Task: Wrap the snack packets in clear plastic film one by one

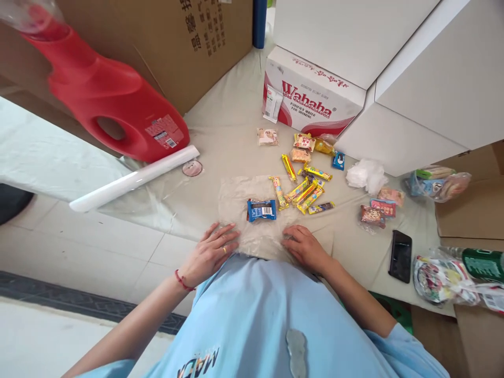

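Observation:
A thin clear plastic bag [254, 242] lies spread at the table's front edge. My left hand [214, 248] rests flat on its left front corner, fingers stretched and a little apart. On the right side of the same bag, my right hand [305, 245] lies palm down with its fingers slightly bent; its thumb is hidden. Between and beyond my hands, a blue snack packet [261, 210] sits on the plastic, with a brownish wrapper partly under it. Close to its right is a yellow snack stick [279, 192], and several more yellow sticks [309, 195] lie in a loose pile.
A red detergent bottle [118, 102] and a white roll [134, 178] stand and lie at left. Behind are a Wahaha carton [311, 97] and small snack packs [301, 147]. At right are crumpled white plastic [367, 176], more packets [372, 216], a black phone [400, 256] and a green-labelled bottle [482, 263].

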Demonstrator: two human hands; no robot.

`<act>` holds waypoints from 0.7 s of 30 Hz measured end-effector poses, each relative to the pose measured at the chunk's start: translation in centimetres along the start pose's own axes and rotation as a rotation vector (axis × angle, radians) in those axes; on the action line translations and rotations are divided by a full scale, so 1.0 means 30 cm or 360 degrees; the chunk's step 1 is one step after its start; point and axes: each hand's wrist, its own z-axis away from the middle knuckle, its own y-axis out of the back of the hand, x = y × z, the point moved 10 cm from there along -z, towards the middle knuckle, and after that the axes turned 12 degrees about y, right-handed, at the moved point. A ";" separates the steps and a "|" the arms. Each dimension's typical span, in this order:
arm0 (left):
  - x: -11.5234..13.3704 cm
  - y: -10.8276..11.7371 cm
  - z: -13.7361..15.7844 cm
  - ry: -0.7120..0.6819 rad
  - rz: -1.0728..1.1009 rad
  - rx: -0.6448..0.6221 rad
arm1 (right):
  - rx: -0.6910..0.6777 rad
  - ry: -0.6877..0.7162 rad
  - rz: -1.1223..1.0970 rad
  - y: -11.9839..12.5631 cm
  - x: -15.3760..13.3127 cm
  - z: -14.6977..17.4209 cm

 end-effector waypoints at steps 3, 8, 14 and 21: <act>-0.009 0.051 -0.081 0.0076 0.0138 0.0026 | 0.0052 0.0096 -0.0181 0.054 -0.022 -0.075; -0.133 0.140 -0.305 0.0453 0.0359 0.0114 | 0.0161 -0.0099 -0.0241 0.217 0.116 -0.237; -0.311 0.174 -0.420 0.0975 0.0277 0.0350 | -0.0107 -0.0676 0.0154 0.196 0.344 -0.349; -0.057 0.398 -0.135 0.0615 0.0053 0.1322 | -0.0046 -0.0559 0.0532 0.298 0.322 -0.443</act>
